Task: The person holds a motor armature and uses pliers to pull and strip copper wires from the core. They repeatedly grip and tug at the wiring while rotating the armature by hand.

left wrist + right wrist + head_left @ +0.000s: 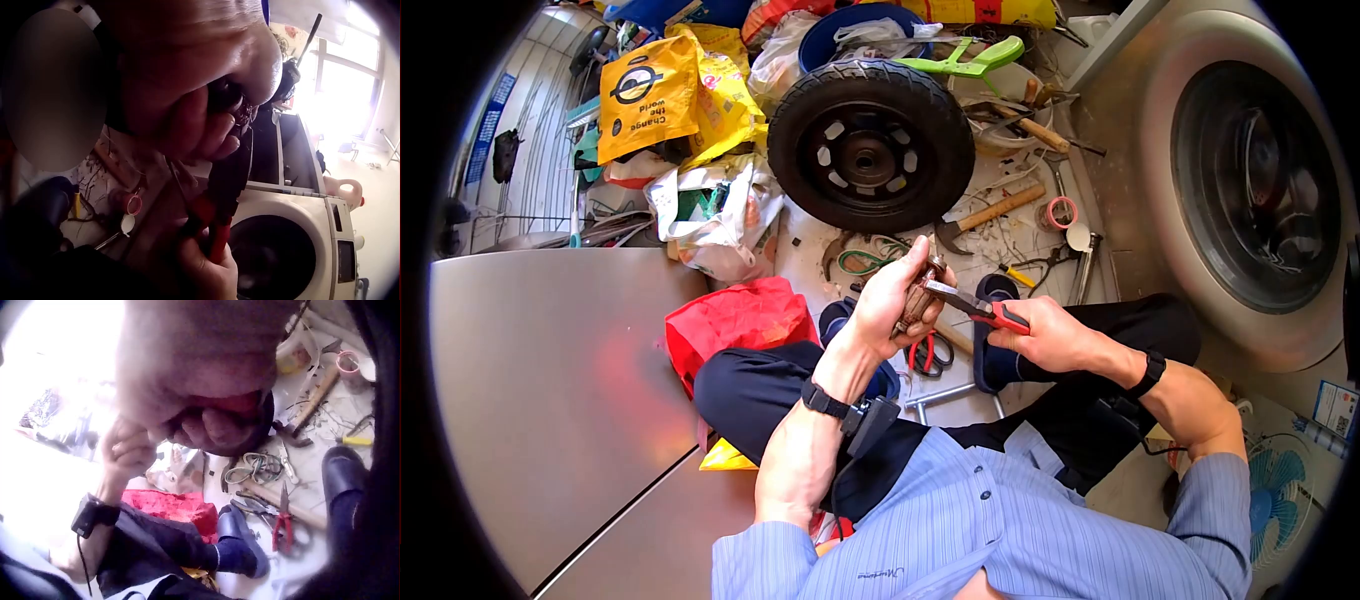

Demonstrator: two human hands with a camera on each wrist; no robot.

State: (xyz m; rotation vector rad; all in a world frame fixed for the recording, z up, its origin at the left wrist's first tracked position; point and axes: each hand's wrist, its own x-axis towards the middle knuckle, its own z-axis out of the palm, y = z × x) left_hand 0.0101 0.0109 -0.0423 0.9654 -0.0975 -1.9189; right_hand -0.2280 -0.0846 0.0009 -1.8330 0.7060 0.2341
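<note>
My left hand grips a brown, rusty-looking cylindrical metal part, its thumb pointing up along it. The right hand holds pliers with red handles, and their dark jaws reach the upper end of the part. Seen from the left wrist, the pliers meet the part close beside the curled left fingers. In the right wrist view the right hand hides most of the pliers, with the left hand beyond it.
A black-tyred wheel stands ahead. Around it lie a hammer, a yellow-handled tool and red-handled pliers. A washing machine flanks the right; bags crowd the left. Slippers are between the hands and floor.
</note>
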